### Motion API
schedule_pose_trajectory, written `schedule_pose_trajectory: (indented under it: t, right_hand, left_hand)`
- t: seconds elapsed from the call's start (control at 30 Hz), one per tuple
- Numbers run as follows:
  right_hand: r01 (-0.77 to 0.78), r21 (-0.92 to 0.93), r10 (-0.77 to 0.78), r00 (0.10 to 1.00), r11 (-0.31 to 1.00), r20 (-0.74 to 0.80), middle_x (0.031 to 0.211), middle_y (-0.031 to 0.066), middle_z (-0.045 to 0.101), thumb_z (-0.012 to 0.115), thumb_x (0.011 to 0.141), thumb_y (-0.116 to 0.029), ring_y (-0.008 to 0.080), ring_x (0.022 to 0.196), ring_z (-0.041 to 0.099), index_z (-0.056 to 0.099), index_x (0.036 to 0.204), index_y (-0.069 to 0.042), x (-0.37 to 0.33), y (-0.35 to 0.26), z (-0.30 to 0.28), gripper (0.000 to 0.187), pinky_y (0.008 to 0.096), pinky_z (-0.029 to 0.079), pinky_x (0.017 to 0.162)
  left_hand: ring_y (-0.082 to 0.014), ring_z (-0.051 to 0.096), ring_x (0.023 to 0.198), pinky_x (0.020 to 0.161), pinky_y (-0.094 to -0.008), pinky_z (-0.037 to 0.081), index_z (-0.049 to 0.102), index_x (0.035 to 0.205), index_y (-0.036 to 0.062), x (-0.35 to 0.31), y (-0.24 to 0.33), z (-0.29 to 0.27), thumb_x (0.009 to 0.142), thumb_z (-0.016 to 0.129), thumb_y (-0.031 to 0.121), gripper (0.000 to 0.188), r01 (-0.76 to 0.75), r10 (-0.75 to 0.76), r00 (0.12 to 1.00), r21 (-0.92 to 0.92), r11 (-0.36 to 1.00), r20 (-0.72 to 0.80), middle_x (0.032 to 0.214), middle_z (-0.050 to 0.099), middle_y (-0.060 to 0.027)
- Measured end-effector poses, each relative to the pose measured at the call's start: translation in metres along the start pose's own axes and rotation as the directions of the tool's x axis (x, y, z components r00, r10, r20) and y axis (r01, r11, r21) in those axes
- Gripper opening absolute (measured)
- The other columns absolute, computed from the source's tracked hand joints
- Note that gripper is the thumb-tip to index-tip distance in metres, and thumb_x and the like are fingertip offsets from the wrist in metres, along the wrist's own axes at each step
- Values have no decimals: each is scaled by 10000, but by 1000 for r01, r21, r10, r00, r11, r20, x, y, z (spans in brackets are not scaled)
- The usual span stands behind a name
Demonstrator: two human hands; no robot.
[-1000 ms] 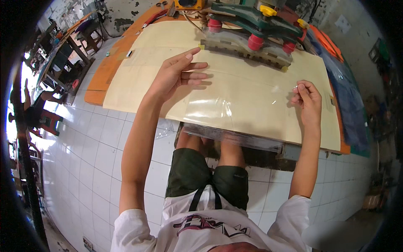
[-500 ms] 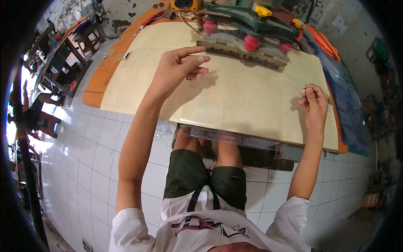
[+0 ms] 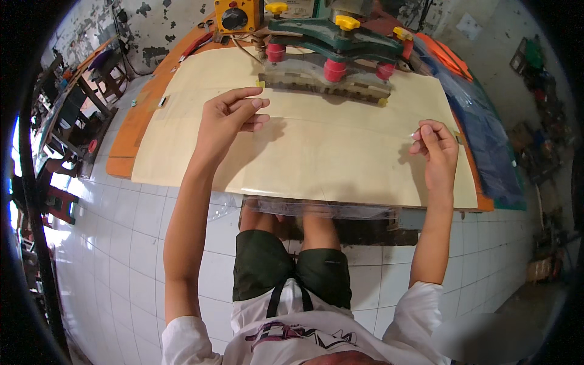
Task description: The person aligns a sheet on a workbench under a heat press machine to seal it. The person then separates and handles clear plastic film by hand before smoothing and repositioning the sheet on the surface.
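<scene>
My left hand (image 3: 226, 125) hovers over the left part of the pale cream work surface (image 3: 340, 158), its shadow falling beside it. The index finger is stretched out, the thumb sits a little below it, and no object shows between them. Over the surface's right side, my right hand (image 3: 439, 149) is closed in a pinch. A tiny whitish, shiny bit shows at its fingertips, too small to name. Beyond both hands stands a press-like machine (image 3: 337, 39) with a dark green frame, yellow knobs and red cylinders. Its long dark bar (image 3: 322, 88) lies nearest my left fingertips.
A yellow box with a black dial (image 3: 234, 18) stands at the back left. Blue plastic sheeting (image 3: 471, 128) and an orange piece (image 3: 447, 56) lie along the right edge. Clear plastic (image 3: 328, 208) hangs at the front edge. A red stool (image 3: 59, 204) stands far left.
The whole view has shifted, so the table and machine appear further left. Both hands keep nearly the same poses; the left appears slightly further from the machine's bar.
</scene>
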State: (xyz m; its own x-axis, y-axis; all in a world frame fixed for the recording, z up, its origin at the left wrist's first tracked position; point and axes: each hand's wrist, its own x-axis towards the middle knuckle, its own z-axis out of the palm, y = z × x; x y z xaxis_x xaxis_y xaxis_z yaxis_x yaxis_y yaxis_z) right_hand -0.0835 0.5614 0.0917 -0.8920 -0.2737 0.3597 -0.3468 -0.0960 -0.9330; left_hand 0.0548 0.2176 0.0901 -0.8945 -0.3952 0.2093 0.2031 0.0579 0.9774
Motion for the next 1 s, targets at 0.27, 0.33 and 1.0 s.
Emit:
schedule_pose_trajectory:
  t: [0.27, 0.33, 1.0]
  right_hand:
    - [8, -41, -10, 999, 999, -48, 765, 51, 622, 632, 906, -203, 95, 570, 557, 644, 973, -3, -5, -2, 5, 212, 223, 463, 573]
    - [-8, -35, 7, 999, 999, -40, 759, 51, 622, 635, 904, -208, 92, 569, 556, 645, 973, -3, -5, 1, 4, 216, 218, 458, 571]
    - [-78, -34, 74, 992, 996, -101, 763, 26, 612, 642, 896, -239, 82, 572, 555, 652, 990, -21, 9, 14, 3, 237, 213, 462, 548]
  left_hand:
    - [-180, 683, 781, 688, -280, 567, 579, 1156, -42, -4, -2, -3, 900, 605, 104, 296, -24, 23, 999, -22, 999, -40, 972, 676, -156]
    - [-165, 684, 774, 696, -260, 561, 587, 1134, -64, -5, 1, -3, 894, 611, 85, 284, -13, 11, 999, -55, 998, -45, 940, 685, -144]
    - [-183, 689, 778, 693, -270, 553, 595, 1127, -43, 3, 19, 5, 899, 599, 154, 301, -33, 32, 999, 43, 999, 23, 969, 681, -155]
